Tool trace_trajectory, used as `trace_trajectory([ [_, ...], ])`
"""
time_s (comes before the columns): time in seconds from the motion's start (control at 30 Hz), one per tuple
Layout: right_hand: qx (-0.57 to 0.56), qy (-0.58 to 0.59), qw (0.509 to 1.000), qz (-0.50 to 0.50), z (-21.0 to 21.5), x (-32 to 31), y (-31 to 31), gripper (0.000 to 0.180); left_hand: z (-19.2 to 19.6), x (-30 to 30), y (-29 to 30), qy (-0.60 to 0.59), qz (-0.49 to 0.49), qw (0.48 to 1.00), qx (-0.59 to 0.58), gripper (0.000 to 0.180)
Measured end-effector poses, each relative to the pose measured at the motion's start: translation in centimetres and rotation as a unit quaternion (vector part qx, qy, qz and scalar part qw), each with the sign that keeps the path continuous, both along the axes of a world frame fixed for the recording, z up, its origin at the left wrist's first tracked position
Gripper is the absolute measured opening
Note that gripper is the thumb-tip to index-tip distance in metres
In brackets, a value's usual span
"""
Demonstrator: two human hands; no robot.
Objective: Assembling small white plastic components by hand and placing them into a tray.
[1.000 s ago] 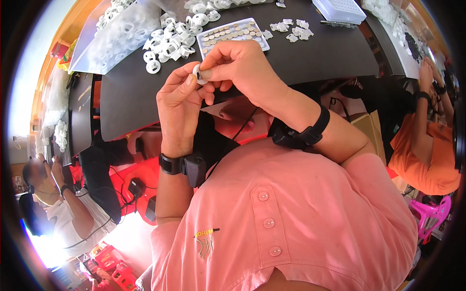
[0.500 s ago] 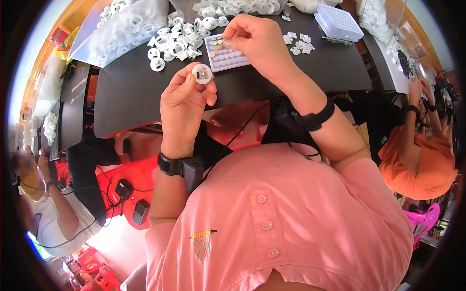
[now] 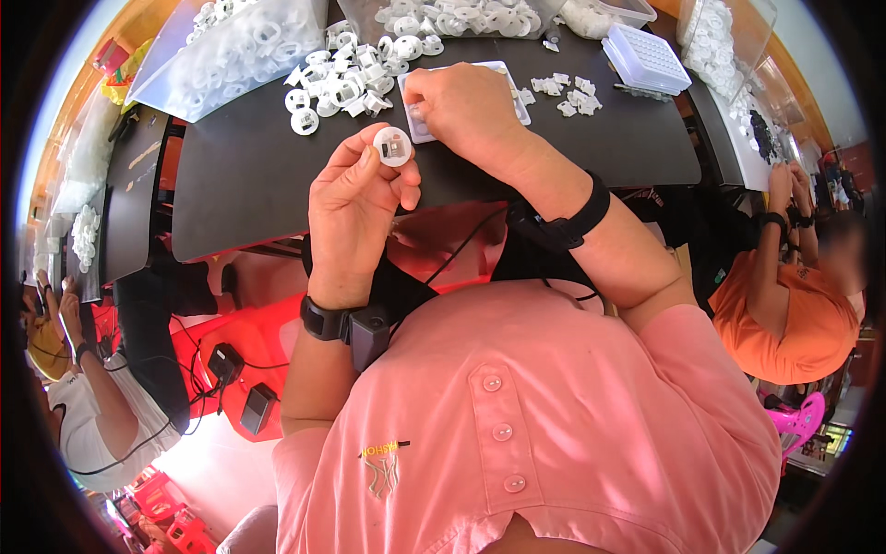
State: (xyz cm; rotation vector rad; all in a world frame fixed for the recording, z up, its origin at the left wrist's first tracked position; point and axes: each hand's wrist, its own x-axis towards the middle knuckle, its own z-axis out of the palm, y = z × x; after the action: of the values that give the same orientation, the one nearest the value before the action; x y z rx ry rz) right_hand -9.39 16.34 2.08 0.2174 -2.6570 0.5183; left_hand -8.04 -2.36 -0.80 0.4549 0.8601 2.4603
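Note:
My left hand (image 3: 354,203) is closed, pinching a round white plastic part (image 3: 393,146) between thumb and fingers. A small dark piece and a metallic-looking piece show inside that part. Close by on the right, my right hand (image 3: 469,109) is curled over a shallow pale tray (image 3: 522,107) with its fingertips pressed together near the tray's left side. Whatever those fingertips grip is hidden, and the hand covers most of the tray. Behind my left hand lies a heap of loose white plastic parts (image 3: 346,81) on the dark table (image 3: 249,175).
Far left stands a clear bin (image 3: 175,83) of white rings; another bag of parts (image 3: 461,20) lies behind the tray. Small white pieces (image 3: 580,99) and stacked pale trays (image 3: 646,60) sit to the right. People work at both sides, one in an orange shirt (image 3: 784,314).
My right hand has moved left and nearer across the tray, now covering its compartments and the small round metal discs seen before. My left hand shifted slightly right, still holding the white part.

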Motion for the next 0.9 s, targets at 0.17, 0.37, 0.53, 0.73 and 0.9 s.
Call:
trace_trajectory([
  [0.17, 0.003, 0.011, 1.000, -0.012, 0.1, 0.2, -0.2, 0.008, 0.1, 0.1, 0.1, 0.011, 0.000, 1.000, -0.016, 0.030],
  [0.37, 0.016, 0.014, 0.999, -0.027, -0.1, 0.7, -0.3, 0.009, 0.1, 0.0, 0.1, 0.013, 0.002, 1.000, -0.022, 0.030],
  [0.53, -0.219, 0.126, 0.966, 0.054, -0.3, 2.6, -1.2, 0.007, 0.6, 0.2, 0.3, -0.024, 0.016, 0.999, -0.023, 0.029],
  [0.73, -0.308, 0.115, 0.940, 0.094, -0.3, 4.4, -2.6, 0.009, 0.6, 0.0, 0.6, -0.017, 0.024, 0.999, -0.033, 0.030],
  [0.9, -0.406, 0.020, 0.905, 0.126, -0.2, 4.3, -1.7, 0.007, 0.8, 0.3, 0.6, -0.023, 0.038, 0.998, -0.044, 0.030],
])
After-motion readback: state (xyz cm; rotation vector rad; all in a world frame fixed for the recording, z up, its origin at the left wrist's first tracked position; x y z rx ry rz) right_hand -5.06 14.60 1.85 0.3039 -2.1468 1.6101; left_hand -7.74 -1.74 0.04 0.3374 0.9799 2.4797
